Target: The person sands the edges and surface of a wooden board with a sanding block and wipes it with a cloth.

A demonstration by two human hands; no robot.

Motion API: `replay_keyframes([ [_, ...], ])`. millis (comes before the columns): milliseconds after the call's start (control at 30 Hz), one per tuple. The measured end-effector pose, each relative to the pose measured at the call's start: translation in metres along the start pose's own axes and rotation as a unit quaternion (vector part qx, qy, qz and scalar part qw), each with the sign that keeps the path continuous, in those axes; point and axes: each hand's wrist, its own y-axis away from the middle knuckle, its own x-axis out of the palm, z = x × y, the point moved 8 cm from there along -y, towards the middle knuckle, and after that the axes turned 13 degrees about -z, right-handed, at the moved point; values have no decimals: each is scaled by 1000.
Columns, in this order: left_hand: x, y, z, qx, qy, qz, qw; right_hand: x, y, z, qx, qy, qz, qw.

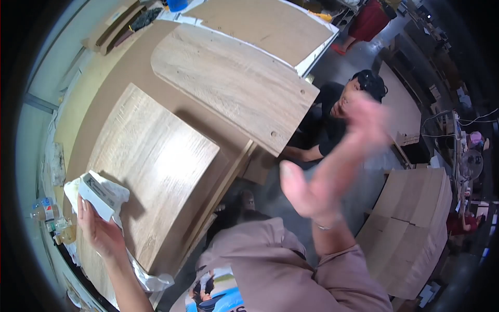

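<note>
At the left edge of the work table, my left hand (104,234) has its fingers along the side of a small white-and-grey box (100,196); its thumb is hidden. White crumpled wrapping (118,191) lies under and around the box, at the corner of a light wood-grain board (156,156). My right hand (327,166) is raised in the air on the right, holding nothing, with the thumb well apart and the fingers smeared by motion. Beyond the board lies a second wood-grain panel (228,86) with a rounded corner and holes near its right end.
Close to the second panel's right end, a person in dark clothes (332,104) is low down. Flat brown cartons (405,223) are stacked at the right. Plastic bottles (46,209) stand at the left rim. A brown sheet (265,23) lies at the back; another person in red (370,21) stands beyond.
</note>
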Motion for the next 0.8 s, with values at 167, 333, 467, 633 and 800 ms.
replay_keyframes([
  [167,18,2,2,-33,18,97,995,-37,-63,17,39,-19,-240,970],
  [333,14,0,4,-11,26,73,997,-21,-25,-3,105,-47,-41,992],
  [467,15,1,10,-32,29,87,995,-7,5,-8,144,-84,-13,986],
  [633,4,-3,4,-13,6,45,999,30,58,-29,256,-43,60,964],
  [800,-6,-16,14,-12,3,39,999,60,120,-54,316,-2,148,937],
])
